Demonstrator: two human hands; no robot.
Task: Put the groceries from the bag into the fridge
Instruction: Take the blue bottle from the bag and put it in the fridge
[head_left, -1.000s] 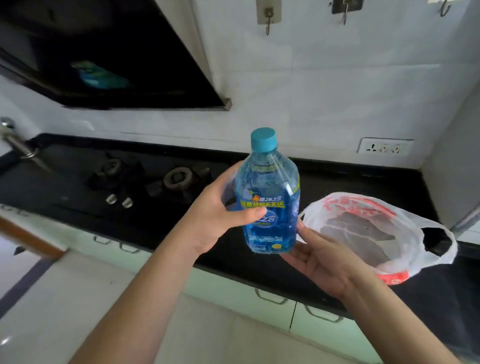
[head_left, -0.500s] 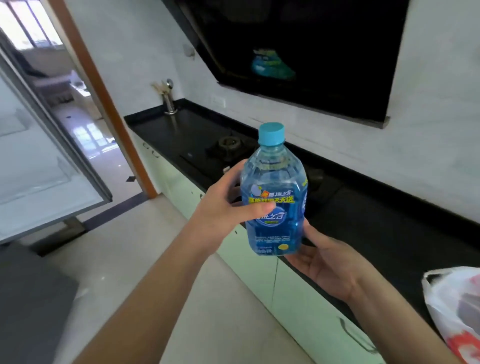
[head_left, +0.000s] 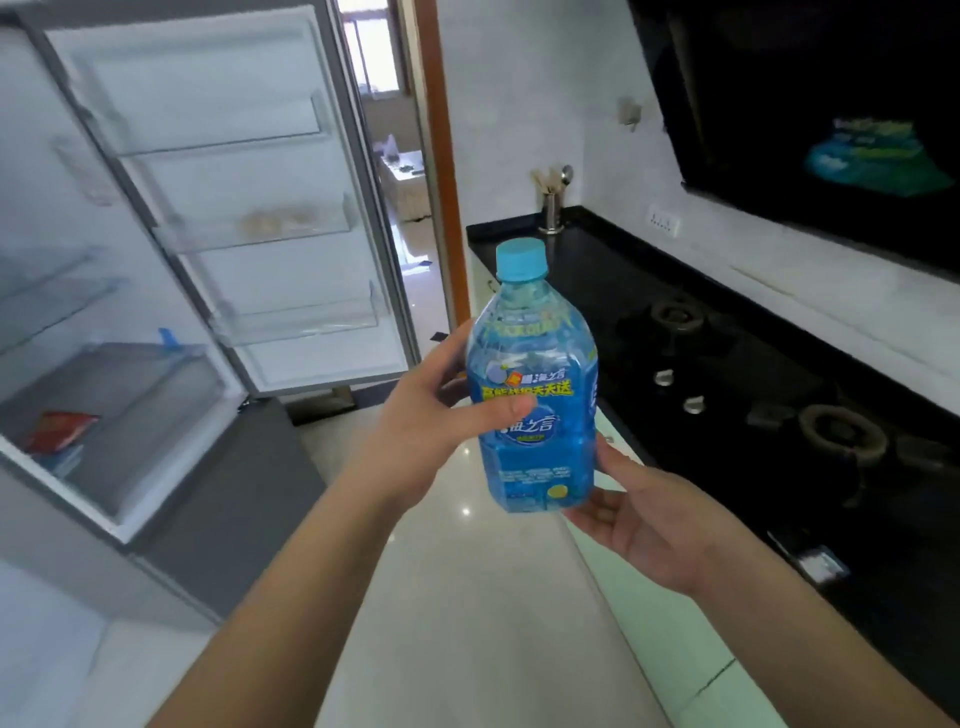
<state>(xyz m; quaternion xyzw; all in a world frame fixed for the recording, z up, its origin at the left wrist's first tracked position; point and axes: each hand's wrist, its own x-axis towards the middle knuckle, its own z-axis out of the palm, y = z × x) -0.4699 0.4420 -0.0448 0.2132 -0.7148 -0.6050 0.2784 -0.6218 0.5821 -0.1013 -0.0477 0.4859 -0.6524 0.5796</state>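
A blue drink bottle (head_left: 532, 410) with a light-blue cap stands upright in mid-air at the centre. My left hand (head_left: 431, 415) grips its side, thumb across the label. My right hand (head_left: 639, 519) lies palm up under the bottle's base with relaxed fingers, supporting it. The fridge (head_left: 119, 395) stands open at the left, its door (head_left: 270, 208) swung wide with clear door shelves. A red packet (head_left: 60, 431) lies on the lowest shelf inside. The grocery bag is out of view.
A black counter (head_left: 753, 364) with a gas hob runs along the right, under a dark range hood (head_left: 831, 104). A metal utensil holder (head_left: 550, 208) stands at the counter's far end. A doorway (head_left: 400, 156) opens behind the fridge door. Pale tiled floor lies between fridge and counter.
The view has swung left from the counter and bag to the open fridge. Both hands keep the same hold on the bottle, and the bag has left the view.
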